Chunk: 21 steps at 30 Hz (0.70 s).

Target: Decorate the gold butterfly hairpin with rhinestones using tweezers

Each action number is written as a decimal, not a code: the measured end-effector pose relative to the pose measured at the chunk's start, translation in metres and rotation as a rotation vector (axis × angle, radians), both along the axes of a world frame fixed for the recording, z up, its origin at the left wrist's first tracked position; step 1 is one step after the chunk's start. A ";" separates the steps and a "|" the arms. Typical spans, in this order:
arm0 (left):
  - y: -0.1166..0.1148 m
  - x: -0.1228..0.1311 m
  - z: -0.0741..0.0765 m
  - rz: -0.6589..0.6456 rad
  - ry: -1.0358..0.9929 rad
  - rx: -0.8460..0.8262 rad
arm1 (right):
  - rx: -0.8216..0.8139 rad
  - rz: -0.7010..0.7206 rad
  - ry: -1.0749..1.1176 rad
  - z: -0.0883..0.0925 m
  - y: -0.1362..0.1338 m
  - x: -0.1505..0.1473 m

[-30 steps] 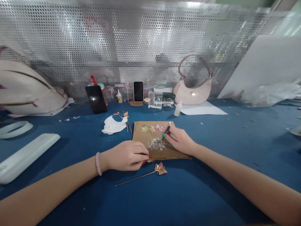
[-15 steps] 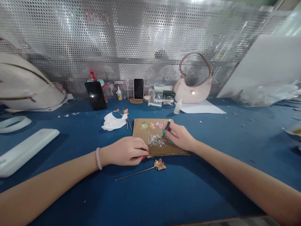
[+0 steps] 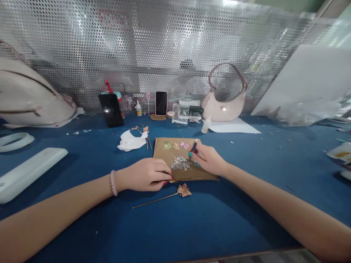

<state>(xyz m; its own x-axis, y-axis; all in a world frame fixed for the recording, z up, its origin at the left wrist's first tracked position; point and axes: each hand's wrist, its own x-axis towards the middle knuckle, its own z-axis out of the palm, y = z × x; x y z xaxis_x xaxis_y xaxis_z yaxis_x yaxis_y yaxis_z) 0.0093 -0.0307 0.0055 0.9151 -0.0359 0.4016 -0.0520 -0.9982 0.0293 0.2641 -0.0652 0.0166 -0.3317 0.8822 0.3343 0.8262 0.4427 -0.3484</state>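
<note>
A flat piece of cardboard (image 3: 161,149) lies on the blue table. My left hand (image 3: 149,174), with a beaded bracelet at the wrist, pinches its near left edge. On the cardboard is a pile of silvery rhinestones (image 3: 181,163), with small green (image 3: 167,145), gold (image 3: 176,146) and pink (image 3: 184,145) heaps behind it. My right hand (image 3: 210,157) is closed over the right side, its fingertips around a small dark item (image 3: 194,147) I cannot make out. Some teal stones are partly hidden beneath it. Just in front of the cardboard rests a hairpin (image 3: 183,190) with a gold flower-like ornament.
Behind the cardboard stand a glue bottle (image 3: 206,125), a clear box (image 3: 180,114), a phone (image 3: 161,103) and a handbag (image 3: 225,109). To the left are crumpled white tissue (image 3: 131,141), more hairpins (image 3: 148,140), a black tablet-like screen (image 3: 111,110) and a long white case (image 3: 33,173).
The view has shifted slightly, moving the near things a little left. Both hands keep nearly the same place and grip.
</note>
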 end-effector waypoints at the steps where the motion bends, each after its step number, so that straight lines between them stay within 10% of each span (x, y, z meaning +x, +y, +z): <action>1: 0.000 0.000 0.000 0.001 -0.001 -0.001 | 0.007 -0.002 0.001 0.001 0.000 0.001; 21: 0.000 0.000 0.000 0.000 0.005 -0.046 | -0.003 -0.008 0.074 -0.001 0.000 0.000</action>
<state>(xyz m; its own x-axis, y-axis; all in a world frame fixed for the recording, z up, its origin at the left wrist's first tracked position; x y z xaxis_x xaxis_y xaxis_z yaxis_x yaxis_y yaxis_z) 0.0091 -0.0308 0.0056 0.9170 -0.0175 0.3984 -0.0516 -0.9958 0.0751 0.2644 -0.0650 0.0159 -0.2993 0.8856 0.3551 0.8015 0.4353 -0.4101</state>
